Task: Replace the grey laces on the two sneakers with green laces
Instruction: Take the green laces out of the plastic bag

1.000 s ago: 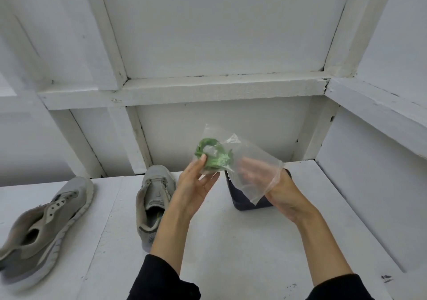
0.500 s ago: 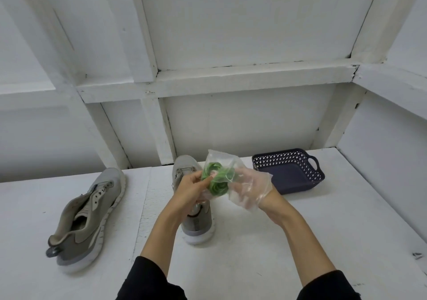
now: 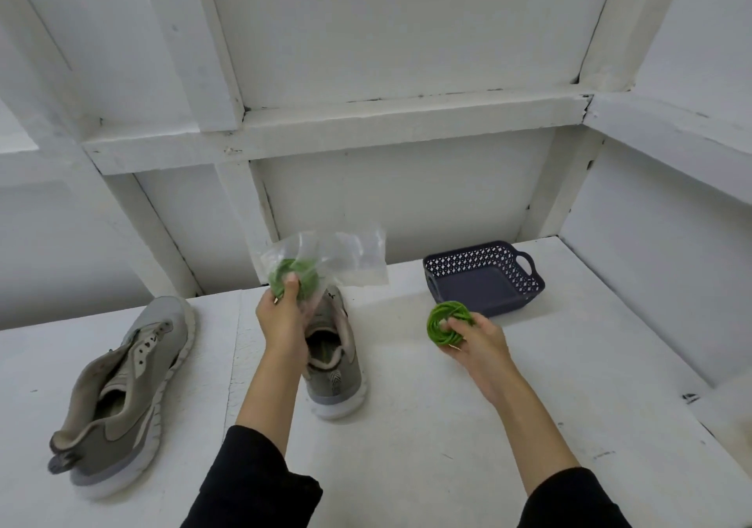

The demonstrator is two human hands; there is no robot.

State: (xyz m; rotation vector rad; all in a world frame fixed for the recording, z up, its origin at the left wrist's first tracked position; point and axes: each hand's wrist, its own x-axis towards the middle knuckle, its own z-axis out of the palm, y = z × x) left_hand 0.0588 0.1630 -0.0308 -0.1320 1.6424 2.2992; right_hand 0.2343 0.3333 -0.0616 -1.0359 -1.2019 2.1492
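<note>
Green coils are filling both of your hands over the white table [image 3: 447, 426]: your right hand [image 3: 474, 338] is curling its fingers round a loose coil of green lace [image 3: 445, 322] and holding it just above the tabletop, near the front edge of the dark blue perforated basket [image 3: 525, 283] — the two are looking close, though whether they are touching is not clear. Your left hand [image 3: 283, 316] is gripping a clear plastic bag [image 3: 346, 261], its thumb pressing on a second green coil [image 3: 295, 279] that is showing through the plastic; the bag's open upper part is standing up and crumpling against the white wall panels [image 3: 386, 202]. Directly behind and below that hand, one grey sneaker [image 3: 335, 369] is sitting upright on its sole with its heel toward you, its toe partly hidden by the bag. Well to the left, a second grey sneaker [image 3: 122, 397] is lying tilted on its side — its tongue is flopping open and its eyelets are showing no lace. Black sleeves [image 3: 252, 483] are covering both of your forearms at the bottom of the view.
</note>
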